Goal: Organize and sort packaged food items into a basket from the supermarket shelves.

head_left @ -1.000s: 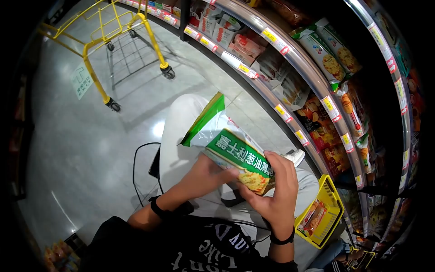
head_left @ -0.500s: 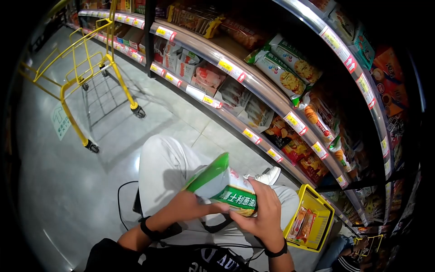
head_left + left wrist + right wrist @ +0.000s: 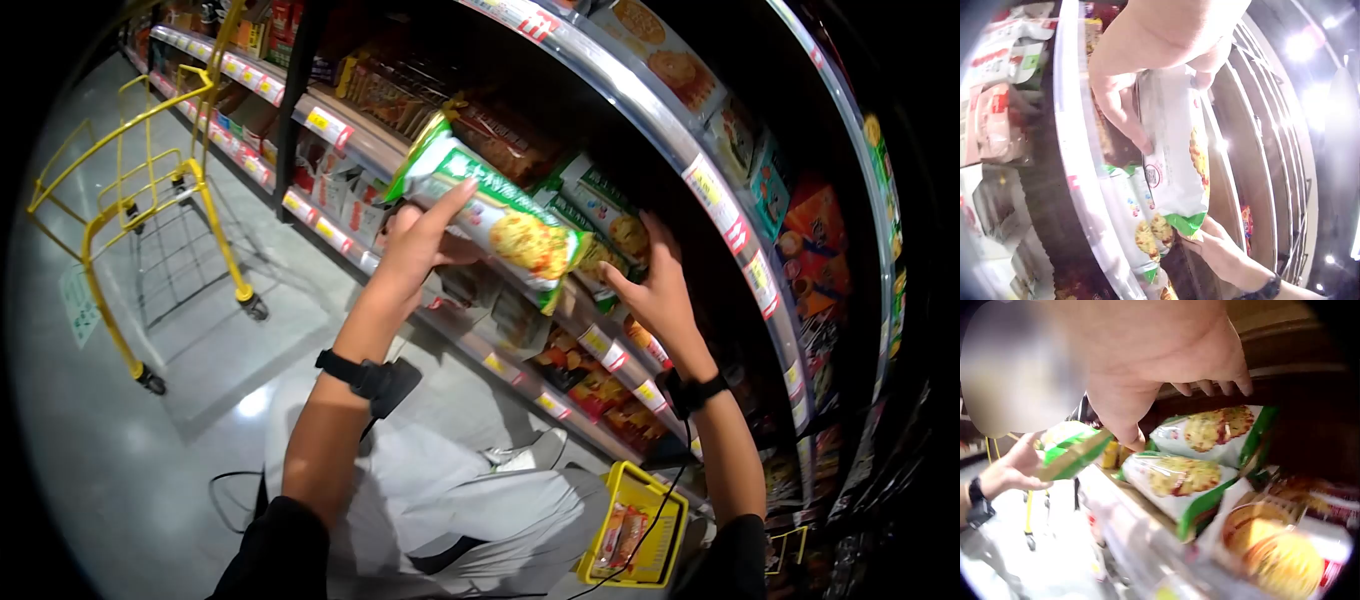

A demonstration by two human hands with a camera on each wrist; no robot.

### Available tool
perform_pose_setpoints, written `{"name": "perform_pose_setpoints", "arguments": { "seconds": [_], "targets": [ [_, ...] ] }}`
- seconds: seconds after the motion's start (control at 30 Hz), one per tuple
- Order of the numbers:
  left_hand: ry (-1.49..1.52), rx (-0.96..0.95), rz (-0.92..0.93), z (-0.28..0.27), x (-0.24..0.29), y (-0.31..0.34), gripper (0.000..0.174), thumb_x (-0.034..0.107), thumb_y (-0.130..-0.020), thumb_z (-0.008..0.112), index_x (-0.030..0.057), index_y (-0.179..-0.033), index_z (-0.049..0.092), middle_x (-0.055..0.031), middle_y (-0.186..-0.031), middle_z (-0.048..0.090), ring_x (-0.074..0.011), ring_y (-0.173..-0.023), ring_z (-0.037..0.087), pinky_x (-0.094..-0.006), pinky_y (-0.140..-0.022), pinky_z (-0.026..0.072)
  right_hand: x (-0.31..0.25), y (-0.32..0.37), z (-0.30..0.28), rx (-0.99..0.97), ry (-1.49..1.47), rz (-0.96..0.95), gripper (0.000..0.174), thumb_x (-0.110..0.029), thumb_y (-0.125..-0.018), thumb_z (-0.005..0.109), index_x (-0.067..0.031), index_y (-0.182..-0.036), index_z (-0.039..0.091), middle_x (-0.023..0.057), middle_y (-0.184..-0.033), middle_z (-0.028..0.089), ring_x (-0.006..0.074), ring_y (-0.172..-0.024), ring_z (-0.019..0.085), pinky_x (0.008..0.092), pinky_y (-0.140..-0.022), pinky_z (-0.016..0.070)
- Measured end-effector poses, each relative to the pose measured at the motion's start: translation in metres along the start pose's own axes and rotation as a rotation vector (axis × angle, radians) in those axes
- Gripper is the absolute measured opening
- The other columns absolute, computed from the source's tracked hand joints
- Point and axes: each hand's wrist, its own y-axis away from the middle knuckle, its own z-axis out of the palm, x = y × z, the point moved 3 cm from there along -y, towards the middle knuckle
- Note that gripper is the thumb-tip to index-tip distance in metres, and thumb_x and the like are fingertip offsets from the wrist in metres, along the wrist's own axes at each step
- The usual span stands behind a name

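Observation:
My left hand (image 3: pixel 415 245) grips a green-and-white snack package (image 3: pixel 490 215) near one end, holding it up in front of the shelf. The left wrist view shows thumb and fingers around the package (image 3: pixel 1175 137). To the right in the head view, my right hand (image 3: pixel 660 290) has its fingers spread over two similar packages (image 3: pixel 600 210) lying on the shelf. From the right wrist, the thumb of that hand (image 3: pixel 1166 369) is close above the nearer package (image 3: pixel 1175 481); whether it touches, I cannot tell.
Curved shelf edges (image 3: pixel 690 170) with price labels run diagonally past both hands. A yellow basket (image 3: pixel 655 510) holding red packets stands beside my legs. At the left is a yellow wheeled cart frame (image 3: pixel 100 230). A black cable hangs by the right forearm.
The left hand has lifted the package from above the lap up to the shelf. The right hand has let go of it and moved over the shelf packages. The head view has shifted.

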Motion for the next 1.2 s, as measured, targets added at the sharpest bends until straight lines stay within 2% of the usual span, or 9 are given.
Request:
{"name": "perform_pose_setpoints", "arguments": {
  "seconds": [0.07,0.17,0.43,0.53,0.63,0.73,0.8,0.93,1.2],
  "targets": [
    [0.011,0.071,-0.065,-0.023,-0.022,-0.01,0.056,0.05,-0.091,0.071,0.0007,-0.117,0.064,-0.0106,-0.099,0.074,-0.0188,-0.081,0.075,-0.0324,-0.074,0.0614,0.022,-0.028,0.016,0.073,0.197,-0.189,0.085,-0.036,-0.081,0.078,0.0002,-0.148,0.041,0.0273,-0.149,0.045,0.0424,-0.138,0.042,0.0454,-0.115,0.0369],
    [0.066,0.122,-0.183,-0.042,-0.04,-0.013,0.064,0.054,-0.088,0.071,0.0022,-0.124,0.059,-0.0111,-0.101,0.074,-0.0197,-0.081,0.075,-0.032,-0.072,0.0611,0.045,-0.056,0.036,-0.122,-0.024,0.189,0.086,-0.031,-0.078,0.081,-0.0003,-0.148,0.042,0.0274,-0.145,0.048,0.0412,-0.132,0.051,0.0448,-0.112,0.0417],
    [0.145,0.137,-0.176,-0.04,-0.053,-0.012,0.059,0.056,-0.089,0.07,0.0033,-0.116,0.062,-0.0114,-0.1,0.074,-0.0185,-0.078,0.075,-0.0296,-0.07,0.0595,0.07,-0.08,0.027,-0.032,-0.024,0.255,0.082,-0.027,-0.084,0.081,0.0006,-0.15,0.041,0.025,-0.142,0.055,0.0347,-0.132,0.054,0.0408,-0.11,0.0439],
    [0.065,0.127,-0.162,-0.037,-0.057,-0.014,0.057,0.054,-0.09,0.071,0.0041,-0.115,0.061,-0.0097,-0.098,0.073,-0.0148,-0.076,0.074,-0.026,-0.066,0.0586,0.103,-0.101,0.032,0.184,-0.108,0.044,0.075,-0.023,-0.088,0.077,-0.0006,-0.15,0.043,0.0243,-0.14,0.057,0.0336,-0.129,0.056,0.0421,-0.108,0.0456],
    [0.052,0.146,-0.145,-0.032,-0.056,-0.011,0.054,0.052,-0.09,0.072,0.0061,-0.117,0.06,-0.008,-0.098,0.072,-0.0134,-0.073,0.073,-0.0237,-0.062,0.0569,0.101,-0.119,0.035,-0.028,0.167,0.123,0.074,-0.025,-0.087,0.077,-0.0014,-0.149,0.044,0.0235,-0.139,0.057,0.0327,-0.127,0.057,0.0429,-0.107,0.0467],
    [0.009,0.136,-0.134,-0.034,-0.061,-0.012,0.05,0.048,-0.091,0.071,0.0069,-0.118,0.06,-0.0052,-0.099,0.071,-0.0098,-0.073,0.071,-0.0219,-0.057,0.0544,0.14,-0.129,0.073,-0.056,-0.107,0.287,0.066,-0.029,-0.09,0.074,-0.001,-0.144,0.049,0.0252,-0.137,0.059,0.0342,-0.125,0.059,0.045,-0.102,0.0488],
    [-0.011,0.134,-0.1,-0.035,-0.061,-0.013,0.048,0.045,-0.093,0.07,0.0059,-0.118,0.06,-0.0037,-0.1,0.071,-0.0075,-0.075,0.069,-0.0214,-0.056,0.0536,0.174,-0.141,0.103,0.004,-0.012,0.176,0.069,-0.029,-0.09,0.075,-0.0025,-0.146,0.047,0.0236,-0.135,0.06,0.0344,-0.123,0.059,0.0451,-0.104,0.0482],
    [-0.026,0.087,-0.116,-0.032,-0.057,-0.015,0.054,0.05,-0.089,0.072,0.0046,-0.117,0.064,-0.0058,-0.108,0.07,-0.0134,-0.094,0.067,-0.0312,-0.071,0.055,0.205,-0.158,0.116,-0.066,0.283,0.2,0.074,-0.034,-0.089,0.074,-0.0065,-0.151,0.044,0.0233,-0.133,0.061,0.0368,-0.123,0.059,0.0465,-0.107,0.0467],
    [-0.052,0.081,-0.148,-0.03,-0.067,-0.014,0.056,0.05,-0.09,0.072,0.0044,-0.12,0.062,-0.0055,-0.108,0.07,-0.0126,-0.094,0.067,-0.0302,-0.07,0.0556,0.224,-0.16,0.109,0.015,0.123,0.245,0.083,-0.046,-0.087,0.072,-0.0113,-0.154,0.039,0.0245,-0.139,0.058,0.0403,-0.127,0.058,0.0486,-0.104,0.0491]
  ]
}}
